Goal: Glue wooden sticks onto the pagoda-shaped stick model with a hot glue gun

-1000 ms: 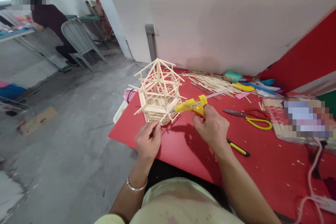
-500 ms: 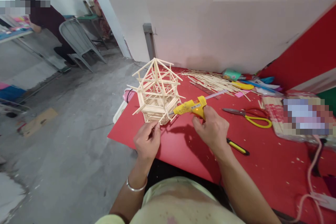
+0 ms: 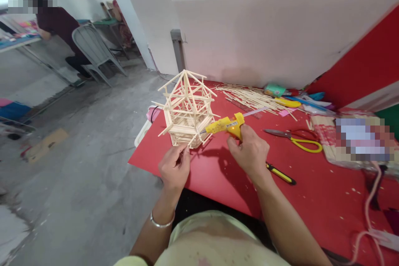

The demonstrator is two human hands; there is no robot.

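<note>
A pavilion-like frame of thin wooden sticks (image 3: pixel 187 108), with a pointed roof, stands on the red tabletop (image 3: pixel 215 174). My right hand (image 3: pixel 251 149) is wrapped around the handle of a yellow hot glue gun (image 3: pixel 226 125). Its nozzle meets or nearly meets the frame's lower right front, and a clear glue stick (image 3: pixel 255 111) protrudes from its rear. My left hand (image 3: pixel 175 167), with a bangle at the wrist, pinches the end of a thin wooden stick (image 3: pixel 193 139) at the frame's front. Whether that stick is attached cannot be made out.
Loose sticks (image 3: pixel 249 97) lie in a pile at the back. To the right are scissors (image 3: pixel 294 139), a utility knife (image 3: pixel 281 173), a plastic-wrapped stick bundle (image 3: pixel 326 137) and a pink cord (image 3: pixel 370 203). White boards (image 3: pixel 249 37) stand behind the table. Another person (image 3: pixel 59 25) sits far left.
The glue gun and my right hand have shifted very slightly to the left, toward the frame. My left hand keeps its pinch in the same place.
</note>
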